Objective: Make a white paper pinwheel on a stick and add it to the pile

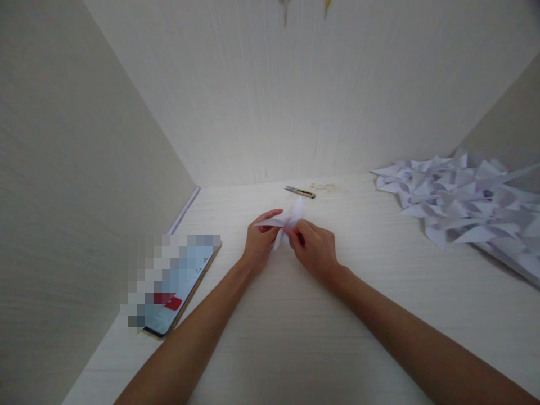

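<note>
A small white paper pinwheel (296,211), its pointed blades spreading from a centre, is held between both hands above the table. My left hand (258,243) grips its left side, with the thumb and fingers around one blade. On the other side my right hand (313,244) pinches the paper close to the centre, its fingers curled in. The fingertips partly cover the middle of the piece. Just beyond the hands lies a pair of thread snips (300,192), blades pointing left.
A big pile of similar white paper pieces (459,197) fills the right back corner. At left a phone (185,292), partly blurred out, lies on the table. A pale rod (184,209) runs along the left wall (84,140). Brown specks (324,187) mark the table near the back wall.
</note>
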Tool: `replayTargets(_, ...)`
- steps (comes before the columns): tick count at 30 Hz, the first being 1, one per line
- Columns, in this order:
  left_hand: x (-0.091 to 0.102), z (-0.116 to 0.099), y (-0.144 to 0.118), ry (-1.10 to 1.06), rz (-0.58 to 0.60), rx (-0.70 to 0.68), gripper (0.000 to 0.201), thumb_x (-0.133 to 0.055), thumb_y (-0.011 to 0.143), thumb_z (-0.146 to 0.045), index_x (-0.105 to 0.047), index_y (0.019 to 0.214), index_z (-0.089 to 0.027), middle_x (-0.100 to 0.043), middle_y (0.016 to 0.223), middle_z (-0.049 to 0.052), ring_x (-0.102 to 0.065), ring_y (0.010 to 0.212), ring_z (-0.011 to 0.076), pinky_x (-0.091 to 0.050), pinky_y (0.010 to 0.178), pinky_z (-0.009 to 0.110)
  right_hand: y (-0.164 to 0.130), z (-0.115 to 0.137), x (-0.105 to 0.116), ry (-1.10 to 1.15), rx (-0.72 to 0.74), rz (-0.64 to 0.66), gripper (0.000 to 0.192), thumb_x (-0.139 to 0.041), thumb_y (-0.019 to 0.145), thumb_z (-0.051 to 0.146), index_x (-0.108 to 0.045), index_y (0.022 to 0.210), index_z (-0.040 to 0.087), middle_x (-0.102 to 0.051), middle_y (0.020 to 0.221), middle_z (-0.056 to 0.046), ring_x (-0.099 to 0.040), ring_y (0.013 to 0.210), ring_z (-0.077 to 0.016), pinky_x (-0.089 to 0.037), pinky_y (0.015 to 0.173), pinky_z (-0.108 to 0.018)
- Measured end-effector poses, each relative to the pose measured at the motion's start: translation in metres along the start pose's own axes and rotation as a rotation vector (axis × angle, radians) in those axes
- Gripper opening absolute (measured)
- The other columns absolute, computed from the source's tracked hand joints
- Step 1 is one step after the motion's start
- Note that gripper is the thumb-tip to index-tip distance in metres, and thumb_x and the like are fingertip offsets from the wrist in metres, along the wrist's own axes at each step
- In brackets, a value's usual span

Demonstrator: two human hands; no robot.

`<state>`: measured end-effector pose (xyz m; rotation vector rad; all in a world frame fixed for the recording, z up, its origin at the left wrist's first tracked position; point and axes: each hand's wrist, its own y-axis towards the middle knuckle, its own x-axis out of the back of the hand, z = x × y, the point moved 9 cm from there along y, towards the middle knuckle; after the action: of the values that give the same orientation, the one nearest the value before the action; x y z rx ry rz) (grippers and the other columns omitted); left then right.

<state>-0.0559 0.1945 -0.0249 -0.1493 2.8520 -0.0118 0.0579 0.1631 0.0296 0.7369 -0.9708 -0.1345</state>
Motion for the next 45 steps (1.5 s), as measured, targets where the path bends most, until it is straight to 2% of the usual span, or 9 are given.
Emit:
replayTargets(7,0.001,-0.001,0.001,0.011,0.012,-0.016,0.042,-0.067,0.054,-0.015,-0.062,0.095,-0.017,-0.064,0.07,-0.003,-0.051,0.054,0.0053,-0.037,0.049,0.017,0.0,0.0,-0.001,0.074,0.013,0.049,0.027,-0.044,0.084,0.028,-0.052,0.06,0.018,-0.058,0.055,-0.001,-0.047,0.047,-0.0108,-0.025,0.049,-0.023)
replayTargets(15,0.0,0.0,0.001,0.007,0.057,-0.011,0.045,-0.067,0.054,-0.013,-0.062,0.099,-0.016,-0.065,0.071,-0.001,-0.055,0.057,0.0076,-0.041,0.053,0.019,0.003,-0.006,-0.005,0.197,-0.031,0.075,0.026,-0.055,0.08,0.031,-0.051,0.057,0.018,-0.057,0.055,0.001,-0.046,0.049,-0.01,-0.027,0.05,-0.022)
replayTargets(25,-0.003,0.003,0.002,-0.039,0.094,0.064,0.048,-0.069,0.05,-0.011,-0.062,0.097,-0.015,-0.065,0.065,-0.001,-0.055,0.054,0.0079,-0.039,0.051,0.018,0.008,-0.036,-0.009,0.543,-0.283,0.002,0.037,-0.074,0.057,0.036,-0.043,0.05,0.018,-0.039,0.046,0.007,-0.034,0.044,-0.0072,-0.026,0.047,-0.023)
replayTargets(28,-0.002,0.003,0.003,-0.098,0.074,0.084,0.049,-0.07,0.049,-0.013,-0.061,0.097,-0.013,-0.066,0.067,0.0,-0.056,0.055,0.0092,-0.042,0.054,0.02,0.011,-0.044,-0.017,0.845,-0.355,0.007,0.035,-0.078,0.047,0.033,-0.05,0.062,0.019,-0.049,0.056,0.006,-0.044,0.052,-0.0085,-0.034,0.049,-0.022)
replayTargets(31,-0.004,0.005,0.003,-0.111,0.096,0.108,0.053,-0.071,0.049,-0.017,-0.058,0.1,-0.012,-0.067,0.068,0.001,-0.057,0.056,0.0112,-0.043,0.055,0.022,0.01,-0.038,-0.04,1.169,-0.414,0.213,0.041,-0.078,0.045,0.029,-0.058,0.08,0.018,-0.062,0.073,0.0,-0.055,0.064,-0.0127,-0.043,0.056,-0.025)
replayTargets(34,-0.003,0.004,0.002,-0.083,0.082,0.085,0.051,-0.07,0.05,-0.016,-0.056,0.099,-0.012,-0.066,0.061,-0.001,-0.054,0.049,0.0091,-0.04,0.05,0.02,0.005,-0.031,-0.053,1.298,-0.461,0.363,0.031,-0.076,0.05,0.025,-0.064,0.078,0.015,-0.066,0.073,-0.001,-0.059,0.065,-0.0137,-0.046,0.063,-0.029)
replayTargets(40,0.001,0.002,0.003,0.014,0.033,0.021,0.034,-0.07,0.053,-0.02,-0.056,0.083,-0.014,-0.058,0.05,-0.005,-0.048,0.042,0.0067,-0.034,0.044,0.018,-0.001,-0.039,-0.056,1.386,-0.577,0.311,0.022,-0.077,0.048,0.02,-0.069,0.068,0.016,-0.069,0.068,0.0,-0.06,0.06,-0.0129,-0.046,0.064,-0.03)
replayTargets(42,-0.001,0.004,0.004,-0.022,0.061,0.044,0.026,-0.07,0.053,-0.026,-0.058,0.072,-0.014,-0.058,0.05,-0.004,-0.049,0.045,0.0073,-0.038,0.047,0.019,-0.001,-0.042,-0.056,1.416,-0.602,0.282,0.021,-0.078,0.048,0.02,-0.07,0.067,0.016,-0.07,0.067,0.0,-0.06,0.059,-0.0131,-0.046,0.065,-0.03)
replayTargets(45,-0.006,0.006,0.003,-0.116,0.126,0.091,0.029,-0.071,0.053,-0.037,-0.059,0.064,-0.013,-0.062,0.058,0.001,-0.055,0.054,0.0111,-0.045,0.054,0.024,-0.001,-0.045,-0.055,1.46,-0.63,0.25,0.022,-0.079,0.046,0.019,-0.071,0.067,0.017,-0.07,0.069,0.0,-0.06,0.06,-0.0129,-0.047,0.065,-0.03)
